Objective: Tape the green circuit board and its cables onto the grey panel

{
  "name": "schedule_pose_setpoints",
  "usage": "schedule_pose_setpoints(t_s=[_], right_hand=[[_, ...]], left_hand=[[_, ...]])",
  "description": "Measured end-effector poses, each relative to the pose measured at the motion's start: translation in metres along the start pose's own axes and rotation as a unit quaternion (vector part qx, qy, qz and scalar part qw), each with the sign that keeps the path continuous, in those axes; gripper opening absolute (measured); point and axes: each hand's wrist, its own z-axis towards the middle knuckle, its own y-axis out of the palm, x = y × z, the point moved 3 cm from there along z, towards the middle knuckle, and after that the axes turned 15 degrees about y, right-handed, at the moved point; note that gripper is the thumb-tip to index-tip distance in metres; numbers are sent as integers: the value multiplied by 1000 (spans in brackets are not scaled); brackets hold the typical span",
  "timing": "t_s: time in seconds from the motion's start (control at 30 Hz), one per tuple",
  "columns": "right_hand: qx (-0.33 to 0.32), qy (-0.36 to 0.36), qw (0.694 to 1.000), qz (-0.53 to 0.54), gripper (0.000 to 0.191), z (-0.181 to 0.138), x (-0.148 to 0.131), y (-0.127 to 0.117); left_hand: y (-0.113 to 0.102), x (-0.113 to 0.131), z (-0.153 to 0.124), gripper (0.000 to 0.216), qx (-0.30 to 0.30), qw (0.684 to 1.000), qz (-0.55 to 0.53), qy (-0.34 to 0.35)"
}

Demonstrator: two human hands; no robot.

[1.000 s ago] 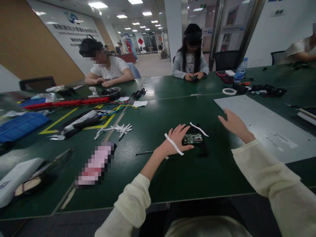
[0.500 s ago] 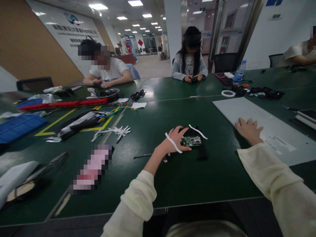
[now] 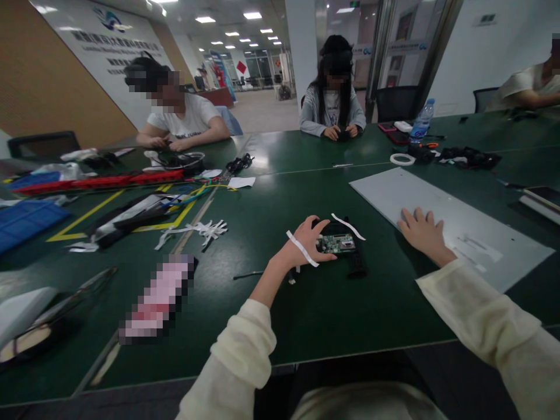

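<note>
A small green circuit board (image 3: 340, 243) in a black frame lies on the table in front of me. My left hand (image 3: 306, 240) is at its left end, thumb on the near side and fingers on the far side, spread apart. Across the back of that hand runs a white strip of tape (image 3: 303, 249). Another white strip (image 3: 349, 226) lies over the far edge of the black frame. To the right, my right hand (image 3: 424, 233) rests palm down with spread fingers on a flat grey panel (image 3: 455, 204), near its left edge.
On the left are a phone (image 3: 160, 297), a heap of white strips (image 3: 210, 232), a blue tray (image 3: 30, 219) and red parts. A tape roll (image 3: 402, 159), a water bottle (image 3: 422, 121) and black gear stand at the back right. Co-workers sit across the table.
The grey panel has slid left toward the circuit board, with my right hand moving along on it. My left hand stays at the circuit board. The view has shifted slightly.
</note>
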Motion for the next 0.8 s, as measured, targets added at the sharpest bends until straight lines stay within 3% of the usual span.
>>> schedule_pose_setpoints(t_s=[0.43, 0.8], right_hand=[[-59, -213, 975, 20, 61, -63, -61, -38], [-104, -380, 914, 95, 65, -107, -100, -59]], left_hand=[[-52, 10, -7, 85, 109, 994, 17, 14], [-45, 3, -7, 88, 124, 992, 19, 15]])
